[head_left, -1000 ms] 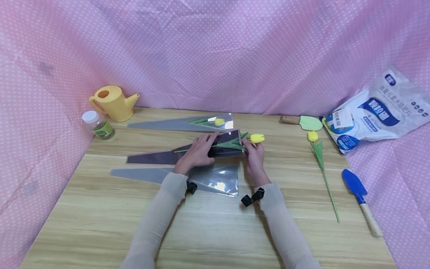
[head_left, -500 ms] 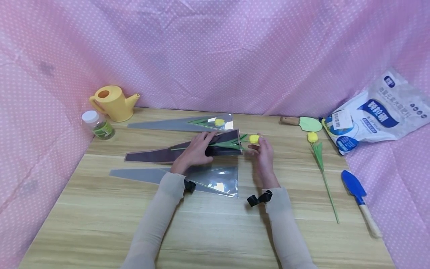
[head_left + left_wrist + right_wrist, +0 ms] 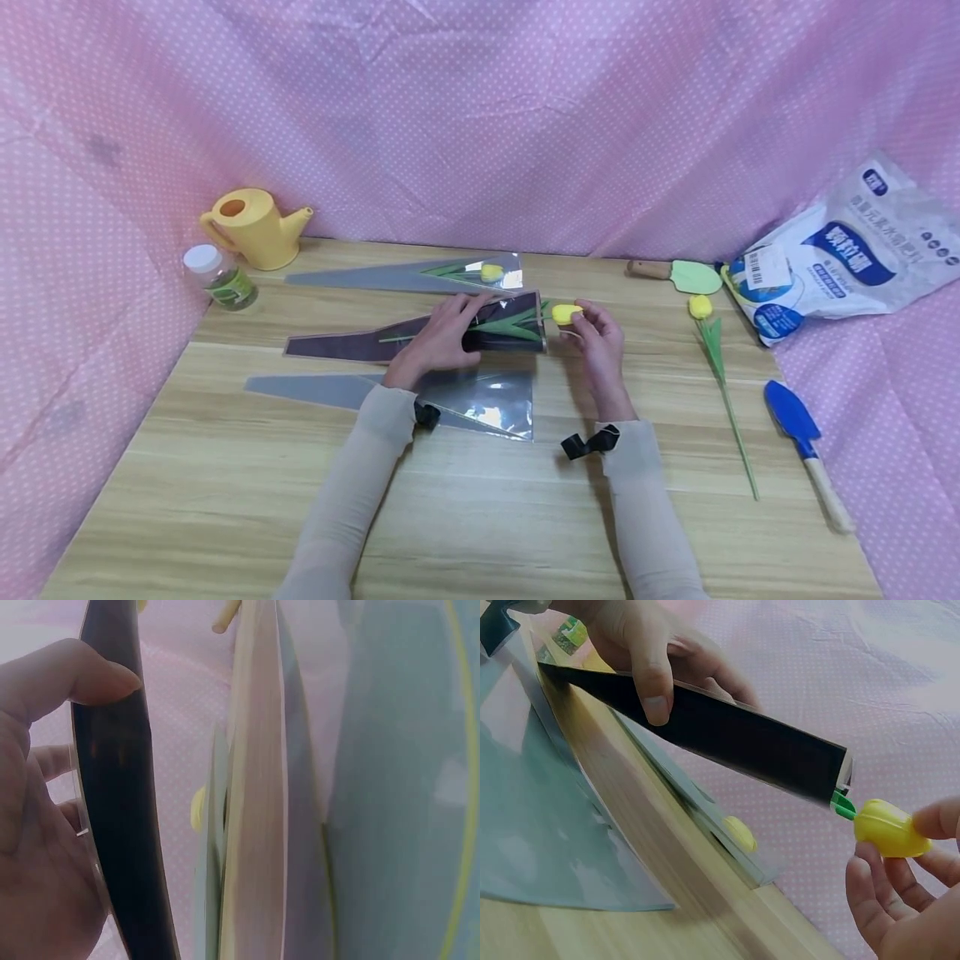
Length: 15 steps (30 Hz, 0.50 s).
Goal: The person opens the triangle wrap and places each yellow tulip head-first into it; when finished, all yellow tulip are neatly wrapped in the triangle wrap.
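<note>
My left hand (image 3: 442, 337) grips a dark flower sleeve (image 3: 337, 347) across its middle, thumb on the near side in the left wrist view. The sleeve is lifted off the tabletop, its wide mouth facing right. Inside it lies the green stem of a yellow tulip (image 3: 889, 826), leaves mostly within. The flower head sticks out just past the mouth. My right hand (image 3: 604, 343) pinches that head between thumb and fingers. Behind lies a clear sleeve (image 3: 360, 277) with another tulip (image 3: 491, 272) in it; in front, a second clear sleeve (image 3: 480, 404) lies flat.
To the right lie a loose yellow tulip (image 3: 720, 375), a blue trowel (image 3: 792, 412), a green trowel (image 3: 693, 276) and a white plastic bag (image 3: 840, 250). A yellow watering can (image 3: 258, 233) and a white-capped bottle (image 3: 225, 283) stand back left. Pink cloth (image 3: 465, 125) hangs behind the table.
My right hand has shifted from the sleeve's mouth to the flower head, moving right. The tulip has slid slightly left, deeper into the dark sleeve. My left hand stays nearly still.
</note>
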{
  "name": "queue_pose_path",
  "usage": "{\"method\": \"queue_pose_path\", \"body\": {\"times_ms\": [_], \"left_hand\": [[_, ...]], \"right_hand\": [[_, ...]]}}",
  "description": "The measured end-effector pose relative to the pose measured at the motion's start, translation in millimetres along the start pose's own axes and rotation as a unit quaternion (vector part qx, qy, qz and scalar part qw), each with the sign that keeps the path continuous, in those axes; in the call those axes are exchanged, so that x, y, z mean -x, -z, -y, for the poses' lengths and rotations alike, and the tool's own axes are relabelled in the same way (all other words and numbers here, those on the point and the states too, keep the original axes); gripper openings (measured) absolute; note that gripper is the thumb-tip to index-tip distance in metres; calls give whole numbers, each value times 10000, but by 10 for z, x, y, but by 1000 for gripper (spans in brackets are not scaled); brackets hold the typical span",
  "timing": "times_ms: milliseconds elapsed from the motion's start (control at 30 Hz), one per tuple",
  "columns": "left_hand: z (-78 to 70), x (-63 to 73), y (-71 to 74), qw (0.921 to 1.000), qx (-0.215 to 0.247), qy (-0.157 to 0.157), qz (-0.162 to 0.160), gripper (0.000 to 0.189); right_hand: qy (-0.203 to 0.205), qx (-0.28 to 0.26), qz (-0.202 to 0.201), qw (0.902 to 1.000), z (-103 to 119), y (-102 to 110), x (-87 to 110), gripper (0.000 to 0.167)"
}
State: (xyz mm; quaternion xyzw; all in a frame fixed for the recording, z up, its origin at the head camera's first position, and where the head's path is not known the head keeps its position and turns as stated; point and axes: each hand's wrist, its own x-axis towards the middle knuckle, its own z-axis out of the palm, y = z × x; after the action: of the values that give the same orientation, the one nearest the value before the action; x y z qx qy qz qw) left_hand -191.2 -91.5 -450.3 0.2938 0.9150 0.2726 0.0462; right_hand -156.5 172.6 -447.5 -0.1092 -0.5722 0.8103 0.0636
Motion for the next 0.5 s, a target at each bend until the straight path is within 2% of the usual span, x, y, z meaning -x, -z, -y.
{"method": "queue_pose_path", "body": {"times_ms": [200, 500], "left_hand": [[-20, 2, -18, 10000, 14, 28, 20, 98], [-35, -11, -33, 10000, -59, -43, -31, 96]], "right_hand": [[13, 232, 145, 9996, -3, -21, 24, 34], [37, 183, 110, 9998, -3, -52, 43, 22]]}}
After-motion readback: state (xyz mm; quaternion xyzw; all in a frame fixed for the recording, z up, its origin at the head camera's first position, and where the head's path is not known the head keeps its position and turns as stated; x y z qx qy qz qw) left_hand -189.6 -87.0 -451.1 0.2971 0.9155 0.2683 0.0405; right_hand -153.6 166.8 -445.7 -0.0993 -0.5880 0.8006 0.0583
